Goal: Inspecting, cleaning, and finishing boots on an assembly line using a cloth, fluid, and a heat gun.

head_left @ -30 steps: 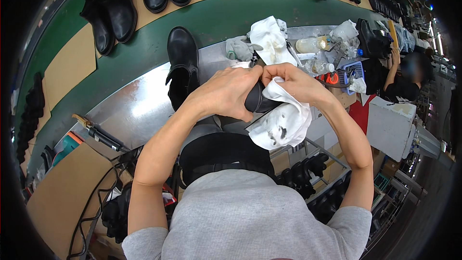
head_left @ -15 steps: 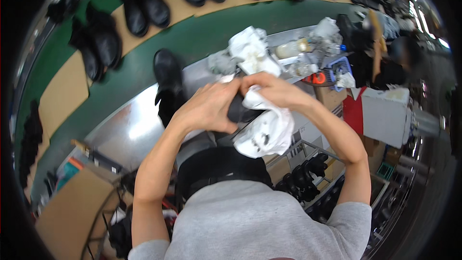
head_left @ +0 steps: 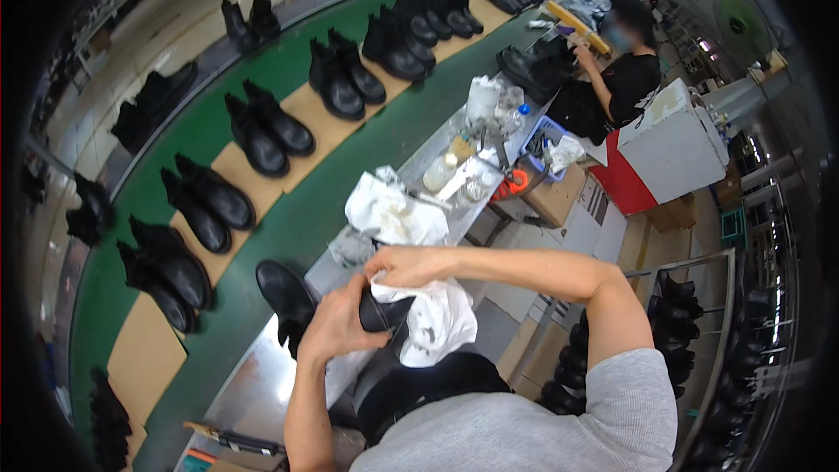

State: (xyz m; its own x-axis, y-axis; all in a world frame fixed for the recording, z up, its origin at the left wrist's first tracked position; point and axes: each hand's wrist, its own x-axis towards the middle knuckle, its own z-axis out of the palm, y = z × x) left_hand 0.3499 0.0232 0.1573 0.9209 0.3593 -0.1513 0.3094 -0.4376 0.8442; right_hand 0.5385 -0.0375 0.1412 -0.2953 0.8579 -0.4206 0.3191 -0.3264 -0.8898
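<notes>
Close to my body, my left hand (head_left: 336, 323) is wrapped round a black boot (head_left: 374, 309), whose far end is hidden by my hands and a cloth. My right hand (head_left: 404, 267) grips a white cloth (head_left: 441, 322) bunched at the boot; its loose end hangs down and carries dark smudges. Both hands almost meet at the boot's upper end. Left of my left hand, another black boot (head_left: 284, 293) lies at the edge of the metal bench (head_left: 253, 376). Just beyond my right hand sits a heap of stained white cloth (head_left: 393, 210).
Pairs of black boots stand on cardboard sheets (head_left: 149, 358) along a green belt (head_left: 301, 218). Bottles (head_left: 440, 173), an orange-handled tool (head_left: 517, 181) and a blue basket (head_left: 544, 137) are at the right. Beyond them sits a co-worker (head_left: 634, 70). A boot rack (head_left: 673, 315) stands at lower right.
My view has swung toward the right, so more of the belt and the co-worker show. Both hands keep their hold on the boot and cloth.
</notes>
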